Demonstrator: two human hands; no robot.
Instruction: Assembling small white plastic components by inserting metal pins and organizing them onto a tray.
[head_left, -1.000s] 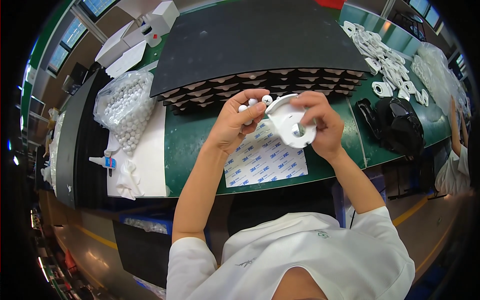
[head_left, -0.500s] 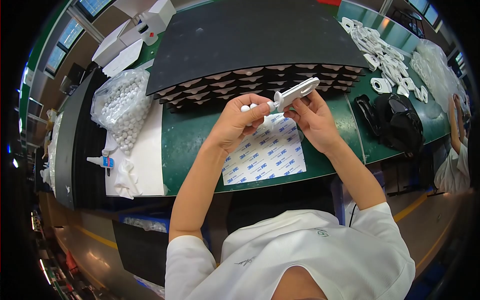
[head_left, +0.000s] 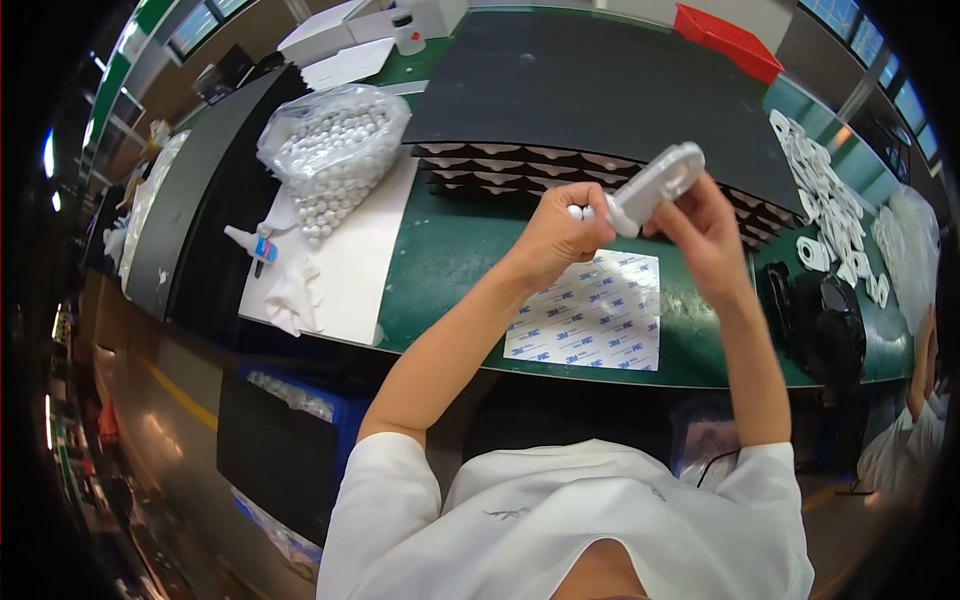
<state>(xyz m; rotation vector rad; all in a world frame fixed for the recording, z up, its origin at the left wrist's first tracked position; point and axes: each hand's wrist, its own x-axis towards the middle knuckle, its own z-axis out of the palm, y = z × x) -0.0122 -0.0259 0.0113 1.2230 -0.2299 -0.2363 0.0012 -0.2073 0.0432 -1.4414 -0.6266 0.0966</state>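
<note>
My left hand (head_left: 560, 238) is closed around a few small white balls (head_left: 578, 212), which peek out between the fingers. Pinched in my right hand (head_left: 708, 238) is a long white plastic part (head_left: 655, 188) with a rounded, ringed far end, tilted up to the right. The part's lower end meets my left fingertips; whether a ball is fixed there I cannot tell. Below both hands lies a white backing sheet (head_left: 590, 325) with blue print on the green table (head_left: 440, 290).
Black boards (head_left: 590, 80) are stacked with pale pieces between layers. Left are a clear bag of white balls (head_left: 340, 150), a small glue bottle (head_left: 250, 243) and a crumpled white cloth (head_left: 297, 295). White plastic parts (head_left: 825, 190) and a black bag (head_left: 825, 320) lie right. Behind is a red tray (head_left: 728, 40).
The view has shifted, so the table's contents appear farther right or left within it. My right hand has raised the white part steeper, and the left hand hides more balls.
</note>
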